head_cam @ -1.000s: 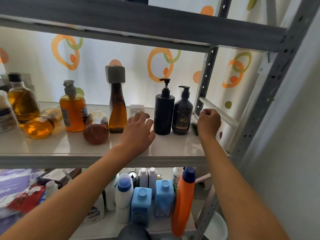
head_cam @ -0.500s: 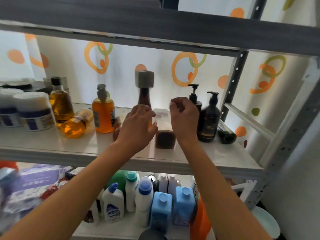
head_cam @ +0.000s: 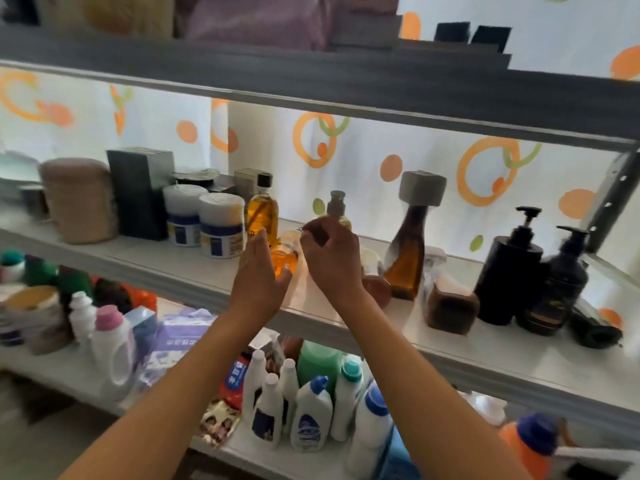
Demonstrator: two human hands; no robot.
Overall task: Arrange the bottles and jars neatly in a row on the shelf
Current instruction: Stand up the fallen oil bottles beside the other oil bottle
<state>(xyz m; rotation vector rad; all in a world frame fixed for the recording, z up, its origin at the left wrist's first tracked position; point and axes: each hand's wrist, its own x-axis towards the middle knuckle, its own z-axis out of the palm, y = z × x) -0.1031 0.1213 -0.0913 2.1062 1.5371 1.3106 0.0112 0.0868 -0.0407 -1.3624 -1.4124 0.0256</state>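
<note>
Since half a second ago both hands have shifted leftward along the shelf (head_cam: 346, 327), away from the square jar and toward the amber bottles near its middle. The left hand (head_cam: 258, 271) now stands edge-on, fingers straight and spread open, its palm just beside a small rounded bottle of orange liquid (head_cam: 284, 258) lying on its side; whether it touches the bottle cannot be told. The right hand (head_cam: 332, 258) hovers on the bottle's other side with fingers curled and pinched together near the thumb, gripping nothing that shows. Behind it, mostly hidden, rises a pump bottle (head_cam: 337, 206) with a grey plastic nozzle. Further left, toward the shelf's back edge, stands a clear glass bottle of golden oil (head_cam: 263, 209) with a black cap, next to two squat white tubs (head_cam: 221, 223) with blue bands. To the right are a tall flared amber bottle (head_cam: 408, 258) under a thick grey cylindrical cap, a round brownish jar (head_cam: 375, 285) partly behind the right wrist, and the square clear jar (head_cam: 450, 306) with dark brown contents near the front edge. Two glossy black pump bottles (head_cam: 509, 271) stand close together toward the shelf's right end. The shelf surface is smooth, white and faintly reflective.
</note>
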